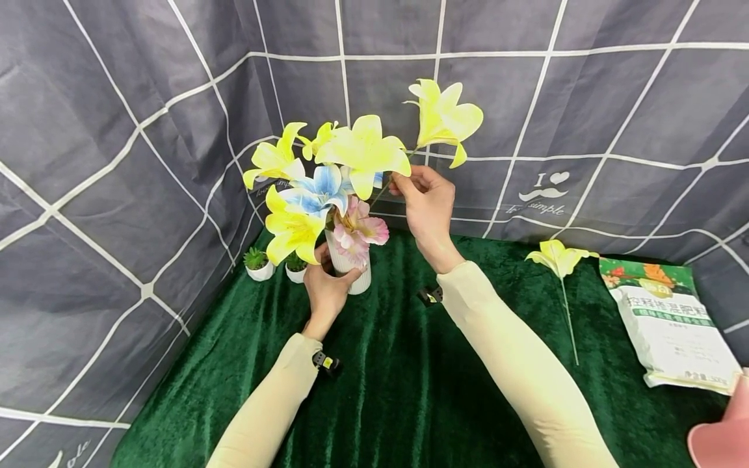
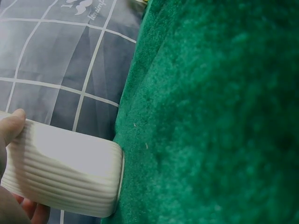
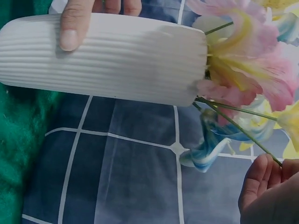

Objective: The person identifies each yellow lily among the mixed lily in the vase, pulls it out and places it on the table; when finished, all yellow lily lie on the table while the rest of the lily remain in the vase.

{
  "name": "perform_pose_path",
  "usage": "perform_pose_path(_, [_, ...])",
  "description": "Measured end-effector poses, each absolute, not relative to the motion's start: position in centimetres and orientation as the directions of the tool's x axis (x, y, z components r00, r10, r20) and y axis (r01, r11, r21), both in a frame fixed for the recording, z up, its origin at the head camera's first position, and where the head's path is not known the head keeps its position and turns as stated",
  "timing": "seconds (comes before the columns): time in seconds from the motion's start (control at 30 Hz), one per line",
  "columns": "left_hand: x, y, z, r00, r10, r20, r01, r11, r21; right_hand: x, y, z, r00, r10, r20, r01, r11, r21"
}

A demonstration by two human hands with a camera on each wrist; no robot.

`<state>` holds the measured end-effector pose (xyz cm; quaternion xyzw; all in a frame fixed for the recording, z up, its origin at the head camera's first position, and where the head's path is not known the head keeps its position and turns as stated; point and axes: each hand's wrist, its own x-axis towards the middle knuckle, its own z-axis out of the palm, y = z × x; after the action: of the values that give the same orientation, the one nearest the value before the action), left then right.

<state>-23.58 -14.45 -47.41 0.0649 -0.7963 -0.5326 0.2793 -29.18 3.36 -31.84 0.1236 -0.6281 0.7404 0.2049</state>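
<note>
A white ribbed vase (image 3: 126, 60) stands on the green cloth, filled with yellow, blue and pink artificial flowers. My left hand (image 1: 328, 289) grips the vase around its side, the thumb across its front. With thumb and fingertips my right hand (image 1: 432, 205) pinches the thin green stem of a yellow lily (image 1: 445, 120) that leans out to the right. In the right wrist view that stem runs from the vase mouth to my right hand (image 3: 273, 184). A pink flower (image 1: 358, 231) and a blue lily (image 1: 324, 188) hang over the vase's rim.
Two small potted succulents (image 1: 259, 263) stand left of the vase. To the right lie a single yellow lily (image 1: 558, 260) on its stem and a white-and-green printed bag (image 1: 673, 325). A pink object (image 1: 722, 442) shows at the lower right corner. A grey gridded curtain (image 1: 497, 39) rises behind.
</note>
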Motion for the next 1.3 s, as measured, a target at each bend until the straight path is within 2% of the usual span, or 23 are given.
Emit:
perform_pose_path(0.43, [-23.4, -14.6, -47.7, -0.840, -0.402, 0.364, 0.190, 0.410, 0.892, -28.2, 4.5, -30.4, -0.884, 0.219, 0.412, -0.464, -0.311, -0.829])
perform_pose_path(0.63, [-23.3, -14.6, -47.6, -0.839, -0.405, 0.363, 0.189, 0.408, 0.893, -28.0, 5.2, -29.4, -0.851, 0.252, 0.461, -0.520, -0.283, -0.806])
perform_pose_path(0.73, [-23.3, -14.6, -47.5, -0.841, -0.402, 0.361, 0.186, 0.411, 0.892, -27.9, 5.5, -29.2, -0.842, 0.265, 0.469, -0.536, -0.319, -0.782])
perform_pose_path(1.0, [-23.4, -14.6, -47.5, -0.838, -0.403, 0.368, 0.184, 0.426, 0.886, -27.8, 5.8, -28.7, -0.842, 0.264, 0.471, -0.539, -0.359, -0.762])
perform_pose_path(1.3, [-23.4, -14.4, -47.3, -0.845, -0.395, 0.361, 0.171, 0.440, 0.882, -28.1, 5.2, -27.5, -0.848, 0.256, 0.464, -0.527, -0.304, -0.794])
